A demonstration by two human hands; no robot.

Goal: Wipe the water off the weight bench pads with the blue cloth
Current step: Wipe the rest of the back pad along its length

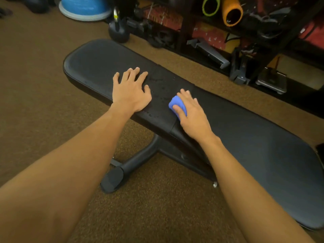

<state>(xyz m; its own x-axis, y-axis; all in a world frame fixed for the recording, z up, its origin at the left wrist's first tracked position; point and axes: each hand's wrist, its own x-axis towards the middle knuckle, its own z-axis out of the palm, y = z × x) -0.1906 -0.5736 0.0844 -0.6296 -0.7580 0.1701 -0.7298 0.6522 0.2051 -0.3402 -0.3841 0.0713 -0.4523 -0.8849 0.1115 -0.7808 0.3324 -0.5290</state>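
A black weight bench runs diagonally across the view, with a shorter pad (93, 67) at the left and a longer pad (254, 137) at the right. Water droplets (161, 88) speckle the shorter pad close to the seam between the pads. My left hand (131, 92) lies flat on the shorter pad, fingers spread, holding nothing. My right hand (191, 111) presses a bunched blue cloth (178, 104) onto the bench at the seam, just right of the droplets. Most of the cloth is hidden under the palm.
Brown carpet (43, 102) surrounds the bench. The bench's black foot bar (122, 171) sticks out toward me. A kettlebell (119, 32), a blue dome trainer (84, 7) and a dark rack with foam rollers (231, 13) stand behind. A scale (271, 81) sits at the right.
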